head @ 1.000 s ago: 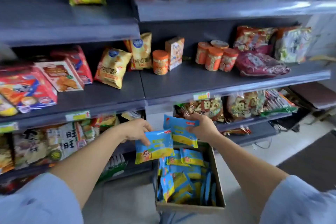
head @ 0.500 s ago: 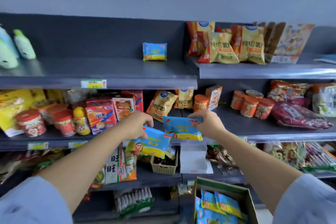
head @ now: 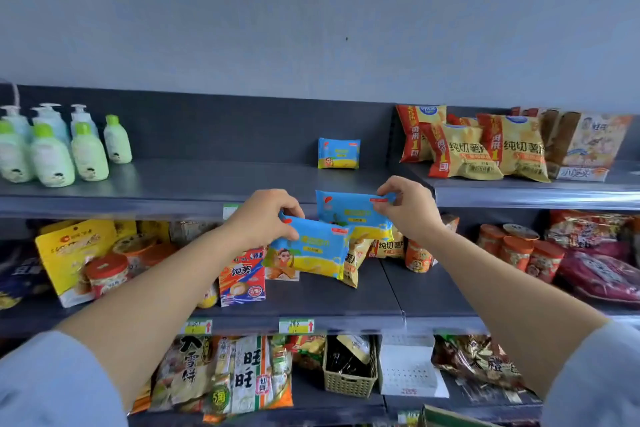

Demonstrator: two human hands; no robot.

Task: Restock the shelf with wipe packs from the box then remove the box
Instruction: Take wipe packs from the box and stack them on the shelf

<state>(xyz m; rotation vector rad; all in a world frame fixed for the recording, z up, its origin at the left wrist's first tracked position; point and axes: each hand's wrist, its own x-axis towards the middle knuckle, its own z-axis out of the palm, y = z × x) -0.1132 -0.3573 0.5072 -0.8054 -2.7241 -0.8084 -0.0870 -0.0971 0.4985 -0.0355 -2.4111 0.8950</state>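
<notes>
Top shelf: the dark grey metal top shelf (head: pixel 194 184) is seen just behind both hands.
Crisp bags: yellow and red foil crisp bags (head: pixel 485 149) are stood on the right-hand section at that level.
Bottles: pale green plastic bottles (head: pixel 52 152), some with white pump tops, are grouped at its left end.
Left hand: the left hand (head: pixel 263 218) is curled round the top left corner of the lower wipe pack.
Right hand: the right hand (head: pixel 412 208) is pinched on the top right edge of the upper wipe pack.
Lower wipe pack: this soft blue and yellow plastic packet (head: pixel 311 253) is held tilted, below the top shelf's front lip.
Upper wipe pack: a matching blue and yellow packet (head: pixel 349 215) is held at the height of that lip, its lower left part covered by the lower wipe pack.
Standing wipe pack: a third blue and yellow packet (head: pixel 338 153) is stood upright at the back of the top shelf, near the crisp bags and well apart from the bottles.
Box: only a corner of the brown cardboard box (head: pixel 446 419) is caught at the bottom edge.
</notes>
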